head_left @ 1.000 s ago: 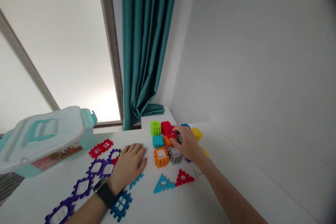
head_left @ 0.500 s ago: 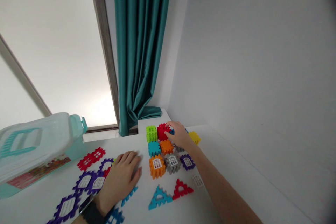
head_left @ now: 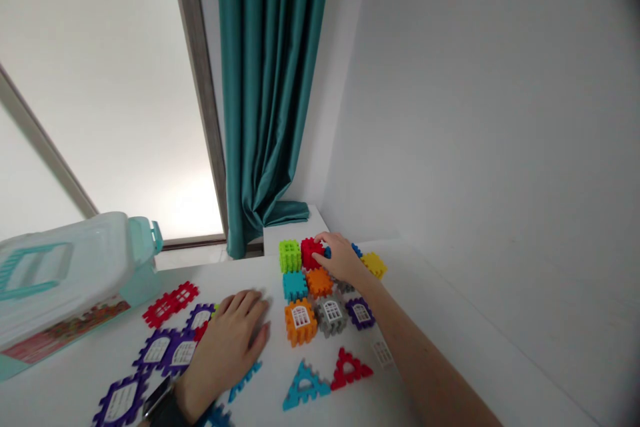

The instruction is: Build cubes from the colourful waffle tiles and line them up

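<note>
My right hand [head_left: 341,259] reaches to the far rows of stacked toy building tiles. Its thumb and index finger curl round the right side of the red stack [head_left: 311,253]; the other fingers are partly hidden over blue tiles [head_left: 357,250]. Left of the red stack is a lime green stack [head_left: 290,256], and in front are turquoise [head_left: 295,286] and orange [head_left: 319,282] stacks. My left hand [head_left: 231,340] lies flat, palm down, fingers stretched, on the white table, partly covering some tiles. Near its wrist are purple window tiles [head_left: 181,351].
A clear lidded box [head_left: 75,280] stands at the left. Blue [head_left: 306,385] and red [head_left: 350,369] triangle tiles lie at the front, with a white window piece [head_left: 383,353] beside them. A yellow stack [head_left: 374,265] sits near the right wall, behind my forearm.
The view has shifted slightly. My right hand stays at the red stack with its fingers in nearly the same pose, and my left hand rests where it was.
</note>
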A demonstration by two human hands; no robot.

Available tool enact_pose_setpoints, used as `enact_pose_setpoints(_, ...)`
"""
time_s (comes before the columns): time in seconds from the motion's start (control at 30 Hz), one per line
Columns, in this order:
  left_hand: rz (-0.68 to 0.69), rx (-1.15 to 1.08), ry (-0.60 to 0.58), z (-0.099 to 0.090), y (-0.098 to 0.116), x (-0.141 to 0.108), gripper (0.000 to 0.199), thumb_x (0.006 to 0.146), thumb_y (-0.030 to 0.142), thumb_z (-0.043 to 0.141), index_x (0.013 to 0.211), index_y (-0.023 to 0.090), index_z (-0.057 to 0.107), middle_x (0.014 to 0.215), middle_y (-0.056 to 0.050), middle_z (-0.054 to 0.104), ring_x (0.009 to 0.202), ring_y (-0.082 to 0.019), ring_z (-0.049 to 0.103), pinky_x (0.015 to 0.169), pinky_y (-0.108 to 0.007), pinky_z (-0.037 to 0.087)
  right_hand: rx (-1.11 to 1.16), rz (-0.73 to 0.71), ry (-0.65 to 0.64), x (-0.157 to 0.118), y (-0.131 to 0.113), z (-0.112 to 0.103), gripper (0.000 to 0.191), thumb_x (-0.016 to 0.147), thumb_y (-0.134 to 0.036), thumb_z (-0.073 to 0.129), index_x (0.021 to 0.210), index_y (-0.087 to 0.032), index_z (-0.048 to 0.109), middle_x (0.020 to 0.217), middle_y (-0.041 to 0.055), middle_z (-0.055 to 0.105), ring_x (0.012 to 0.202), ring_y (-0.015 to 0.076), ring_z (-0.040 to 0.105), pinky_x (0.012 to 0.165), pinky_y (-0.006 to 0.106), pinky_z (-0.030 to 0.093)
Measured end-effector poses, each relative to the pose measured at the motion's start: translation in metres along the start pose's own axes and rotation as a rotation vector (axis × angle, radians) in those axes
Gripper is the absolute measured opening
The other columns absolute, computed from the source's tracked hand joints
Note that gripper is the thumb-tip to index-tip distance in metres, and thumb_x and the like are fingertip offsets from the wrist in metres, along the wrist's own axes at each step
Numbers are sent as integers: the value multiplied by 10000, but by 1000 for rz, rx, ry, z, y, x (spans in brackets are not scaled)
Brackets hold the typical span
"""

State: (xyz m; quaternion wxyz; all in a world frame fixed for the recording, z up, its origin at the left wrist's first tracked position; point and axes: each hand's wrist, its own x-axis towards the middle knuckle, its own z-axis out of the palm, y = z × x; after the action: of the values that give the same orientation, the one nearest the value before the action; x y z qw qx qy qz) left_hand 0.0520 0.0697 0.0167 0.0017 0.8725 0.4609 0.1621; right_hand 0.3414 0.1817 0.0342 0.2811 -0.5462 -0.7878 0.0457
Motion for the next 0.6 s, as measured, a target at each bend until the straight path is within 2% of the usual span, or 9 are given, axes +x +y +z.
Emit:
enact_pose_setpoints(0.27,12,-12,35,1,-2,0,286,934,279,510,1179,238,652,1247,-93,658,1180,-297,573,995,-485,453,4,17,-16,0,-1,0,228,823,-222,692,1044,-224,635,1117,66,703,1091,249,603,984,398,435)
enact_pose_setpoints(0.6,-4,-20,7,0,-1,0,297,939,284,505,1193,236,652,1273,-96,654,1197,-301,564,1011,-495,447,11,26,-16,-1,1,3,216,825,-210,677,1036,-211,632,1109,84,697,1062,252,616,961,412,446)
